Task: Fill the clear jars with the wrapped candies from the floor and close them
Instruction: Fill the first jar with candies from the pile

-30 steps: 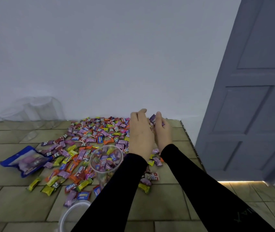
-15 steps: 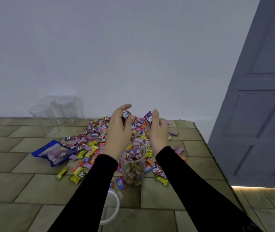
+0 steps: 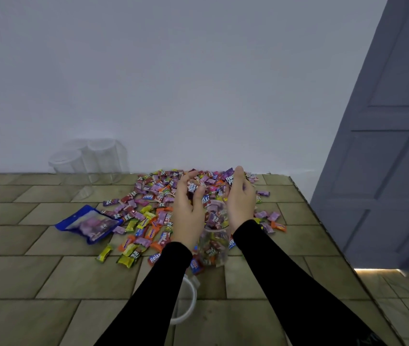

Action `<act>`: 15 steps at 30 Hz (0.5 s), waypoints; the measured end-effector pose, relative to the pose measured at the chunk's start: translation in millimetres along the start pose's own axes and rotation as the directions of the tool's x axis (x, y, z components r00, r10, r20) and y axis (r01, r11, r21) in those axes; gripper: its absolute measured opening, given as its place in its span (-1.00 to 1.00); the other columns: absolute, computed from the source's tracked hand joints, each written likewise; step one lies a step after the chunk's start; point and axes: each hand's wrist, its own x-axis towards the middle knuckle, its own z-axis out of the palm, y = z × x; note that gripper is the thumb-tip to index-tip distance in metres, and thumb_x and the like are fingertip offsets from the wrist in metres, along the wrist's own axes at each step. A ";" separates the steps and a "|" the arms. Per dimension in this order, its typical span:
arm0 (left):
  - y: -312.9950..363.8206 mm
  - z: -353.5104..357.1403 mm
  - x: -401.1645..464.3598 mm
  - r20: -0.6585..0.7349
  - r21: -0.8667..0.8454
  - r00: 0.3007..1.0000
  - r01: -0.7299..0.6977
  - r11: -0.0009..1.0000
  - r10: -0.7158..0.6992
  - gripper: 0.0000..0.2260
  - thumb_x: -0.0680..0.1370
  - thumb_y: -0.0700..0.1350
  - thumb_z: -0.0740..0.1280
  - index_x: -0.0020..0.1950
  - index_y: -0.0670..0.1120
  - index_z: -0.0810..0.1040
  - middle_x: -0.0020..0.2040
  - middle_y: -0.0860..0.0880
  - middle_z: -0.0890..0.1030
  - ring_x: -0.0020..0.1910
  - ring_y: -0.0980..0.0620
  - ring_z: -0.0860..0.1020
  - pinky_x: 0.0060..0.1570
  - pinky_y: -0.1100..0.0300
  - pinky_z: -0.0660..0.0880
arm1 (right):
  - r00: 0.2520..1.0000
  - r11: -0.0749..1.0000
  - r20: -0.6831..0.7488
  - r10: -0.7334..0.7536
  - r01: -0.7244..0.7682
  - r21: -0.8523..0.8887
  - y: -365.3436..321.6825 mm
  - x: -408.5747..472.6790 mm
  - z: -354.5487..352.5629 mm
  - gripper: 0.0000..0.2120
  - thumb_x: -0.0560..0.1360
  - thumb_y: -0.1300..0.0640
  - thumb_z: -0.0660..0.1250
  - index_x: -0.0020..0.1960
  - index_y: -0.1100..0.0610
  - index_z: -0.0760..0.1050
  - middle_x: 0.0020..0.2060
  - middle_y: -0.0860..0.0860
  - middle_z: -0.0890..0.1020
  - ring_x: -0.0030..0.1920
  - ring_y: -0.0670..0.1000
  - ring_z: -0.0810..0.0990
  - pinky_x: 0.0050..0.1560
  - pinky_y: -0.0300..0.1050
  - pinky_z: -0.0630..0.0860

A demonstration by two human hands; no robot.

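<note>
Clear jar (image 3: pixel 213 242) on floor between wrists, part-filled | left hand (image 3: pixel 188 211), right hand (image 3: pixel 240 203) cupped round candies (image 3: pixel 193 188) above mouth | step: filling | next: release into opening.

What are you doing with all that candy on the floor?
A person is filling a clear jar with wrapped candies. Both hands hover over its mouth; the left hand and the right hand each hold candies. Many more candies lie on the tiles, and the jar's lid is off.
</note>
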 end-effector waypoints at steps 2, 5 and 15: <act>1.4 1.3 -0.9 -0.023 -0.040 1.000 0.001 0.999 -0.002 -0.80 0.65 -0.12 0.19 0.26 0.04 0.37 0.06 0.16 0.48 -0.13 0.32 0.46 -0.12 0.46 0.39 | 1.000 1.000 -0.011 0.003 -0.003 -0.020 1.3 -0.4 1.6 -0.49 0.61 -0.18 0.08 -0.39 0.10 0.20 -0.49 0.03 0.26 -0.46 -0.01 0.21 -0.43 -0.15 0.17; 2.5 3.7 -2.5 -0.029 -0.097 1.000 -0.007 0.995 0.004 -0.83 0.64 -0.11 0.21 0.23 0.02 0.39 -0.15 0.17 0.45 -0.32 0.24 0.40 -0.29 0.39 0.37 | 1.000 0.999 -0.028 0.001 -0.003 -0.052 1.3 -0.9 2.8 -0.49 0.61 -0.18 0.07 -0.40 0.09 0.20 -0.50 0.01 0.27 -0.49 -0.03 0.20 -0.40 -0.13 0.16; -1.8 4.7 0.7 0.047 -0.151 0.997 0.066 0.986 -0.059 -0.96 0.62 -0.12 0.26 0.03 0.02 0.44 -0.43 0.05 0.36 -0.50 0.04 0.26 -0.47 0.12 0.21 | 0.999 0.994 -0.027 -0.039 0.036 -0.099 4.8 0.1 6.5 -0.49 0.60 -0.21 0.08 -0.40 0.07 0.17 -0.47 0.05 0.23 -0.45 0.00 0.17 -0.33 -0.07 0.14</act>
